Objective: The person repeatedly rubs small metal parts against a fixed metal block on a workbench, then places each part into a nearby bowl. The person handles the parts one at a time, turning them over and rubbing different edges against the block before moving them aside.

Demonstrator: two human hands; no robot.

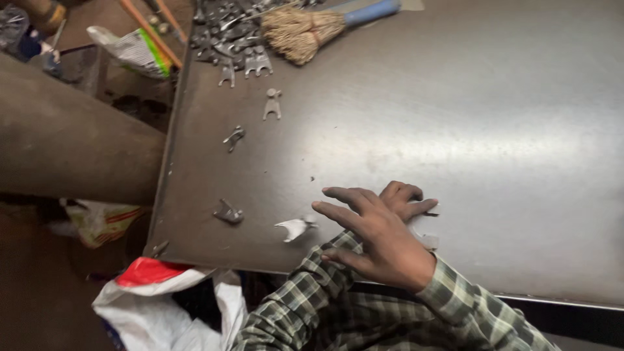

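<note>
A right hand, in a green plaid sleeve, is laid over the left hand on the grey metal surface, its fingers spread apart and nothing gripped; the left hand's fingers are curled, and whether anything is held under them cannot be told. A small pale scrap lies just beside the right fingertips. Small metal parts are scattered towards the left edge, and a straw brush is seen at the far end.

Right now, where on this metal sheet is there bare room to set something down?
The grey metal sheet is bare right of the straw hand broom, above the overlapped hands. It is crowded at the pile of small metal parts and the strays down the left edge.
</note>
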